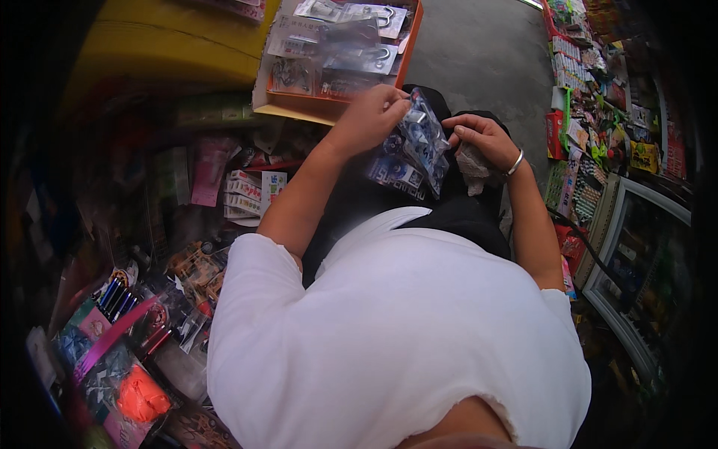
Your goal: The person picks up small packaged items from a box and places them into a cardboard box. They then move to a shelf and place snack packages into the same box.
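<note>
My left hand (373,115) pinches the upper edge of a clear plastic packet (425,140) with blue and silvery contents, tilted above my lap. Behind and below it, to the left, is a dark blue printed package (395,168); whether it is joined to the packet I cannot tell. Close to the packet's right side is my right hand (485,137), its thumb and forefinger extended, with a crumpled greyish cloth (474,168) gathered under the palm and lower fingers. A silvery bangle circles the right wrist.
An open orange-edged box (408,50) of bagged metal hooks and small hardware stands ahead, beside a yellow surface (174,45). Packaged goods, pens (116,297) and an orange-red bundle (142,394) lie at left. Shelved goods and a glass-fronted, grey-framed case (639,269) line the right.
</note>
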`<state>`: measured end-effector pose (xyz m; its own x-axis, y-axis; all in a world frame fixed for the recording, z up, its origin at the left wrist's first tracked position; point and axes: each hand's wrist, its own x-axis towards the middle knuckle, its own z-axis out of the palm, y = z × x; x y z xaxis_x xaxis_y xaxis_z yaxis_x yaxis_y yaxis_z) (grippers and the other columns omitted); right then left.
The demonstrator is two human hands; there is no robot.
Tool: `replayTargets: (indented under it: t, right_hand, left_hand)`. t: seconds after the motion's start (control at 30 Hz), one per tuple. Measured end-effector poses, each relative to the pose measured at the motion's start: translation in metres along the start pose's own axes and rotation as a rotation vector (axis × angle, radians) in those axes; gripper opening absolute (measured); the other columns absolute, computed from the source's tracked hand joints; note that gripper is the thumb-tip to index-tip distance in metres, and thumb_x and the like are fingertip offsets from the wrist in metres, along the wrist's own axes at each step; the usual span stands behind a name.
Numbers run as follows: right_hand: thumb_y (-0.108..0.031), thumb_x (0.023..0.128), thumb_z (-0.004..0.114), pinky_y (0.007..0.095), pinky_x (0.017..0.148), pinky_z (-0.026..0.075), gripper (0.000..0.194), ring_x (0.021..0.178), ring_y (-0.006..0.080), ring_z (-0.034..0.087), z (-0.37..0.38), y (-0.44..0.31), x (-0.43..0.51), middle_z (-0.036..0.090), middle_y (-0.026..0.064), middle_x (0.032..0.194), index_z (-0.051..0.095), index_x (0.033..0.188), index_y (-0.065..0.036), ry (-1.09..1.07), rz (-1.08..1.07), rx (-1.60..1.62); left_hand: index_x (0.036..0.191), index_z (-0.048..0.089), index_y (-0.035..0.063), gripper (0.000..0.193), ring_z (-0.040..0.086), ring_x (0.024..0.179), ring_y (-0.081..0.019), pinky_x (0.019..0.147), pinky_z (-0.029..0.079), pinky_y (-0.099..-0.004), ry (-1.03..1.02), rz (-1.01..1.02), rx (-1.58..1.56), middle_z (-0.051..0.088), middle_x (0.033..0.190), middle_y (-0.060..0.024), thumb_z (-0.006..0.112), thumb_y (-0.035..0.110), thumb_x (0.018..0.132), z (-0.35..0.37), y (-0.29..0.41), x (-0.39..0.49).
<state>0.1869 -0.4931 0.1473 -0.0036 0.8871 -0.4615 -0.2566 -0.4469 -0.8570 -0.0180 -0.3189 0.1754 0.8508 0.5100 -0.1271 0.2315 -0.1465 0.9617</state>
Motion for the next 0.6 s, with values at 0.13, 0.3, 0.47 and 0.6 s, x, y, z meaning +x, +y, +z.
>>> replayTargets:
  t: [0.13, 0.3, 0.47, 0.6]
  right_hand:
    - [-0.020, 0.092, 0.056, 0.0238, 0.078, 0.047, 0.030, 0.086, 0.0090, 0.060, 0.002, 0.003, 0.006, 0.066, 0.0052, 0.092, 0.059, 0.117, -0.002, -0.009, 0.050, -0.086]
    - [-0.020, 0.092, 0.057, 0.0247, 0.084, 0.045, 0.031, 0.092, 0.0106, 0.060, 0.005, 0.006, 0.009, 0.067, 0.0065, 0.095, 0.059, 0.116, -0.001, 0.015, 0.029, -0.193]
    - [-0.022, 0.090, 0.058, 0.0250, 0.084, 0.045, 0.033, 0.090, 0.0094, 0.058, 0.008, 0.004, 0.007, 0.067, 0.0060, 0.093, 0.059, 0.116, -0.002, 0.030, 0.024, -0.191]
    - [-0.022, 0.090, 0.059, 0.0249, 0.084, 0.044, 0.033, 0.090, 0.0090, 0.058, 0.008, 0.001, 0.006, 0.067, 0.0057, 0.093, 0.059, 0.116, -0.001, 0.037, 0.039, -0.177]
  left_hand:
    - [0.087, 0.056, 0.0049, 0.020, 0.055, 0.070, -0.0060, 0.064, 0.049, -0.0234, 0.310, -0.161, -0.404, 0.058, 0.083, -0.0013, 0.052, 0.023, 0.094, -0.062, -0.024, 0.022]
    - [0.085, 0.058, 0.0004, 0.025, 0.056, 0.069, -0.0142, 0.063, 0.049, -0.0287, 0.536, -0.065, -0.398, 0.059, 0.079, -0.0057, 0.053, 0.025, 0.090, -0.108, -0.059, 0.088]
    - [0.089, 0.058, 0.0007, 0.022, 0.063, 0.071, -0.0157, 0.054, 0.052, -0.0284, 0.510, -0.072, 0.249, 0.062, 0.086, -0.0070, 0.053, 0.022, 0.092, -0.134, -0.108, 0.172]
    - [0.099, 0.061, 0.0000, 0.027, 0.066, 0.077, -0.0203, 0.057, 0.052, -0.0311, 0.271, 0.001, 0.500, 0.065, 0.088, -0.0099, 0.055, 0.025, 0.090, -0.135, -0.128, 0.221]
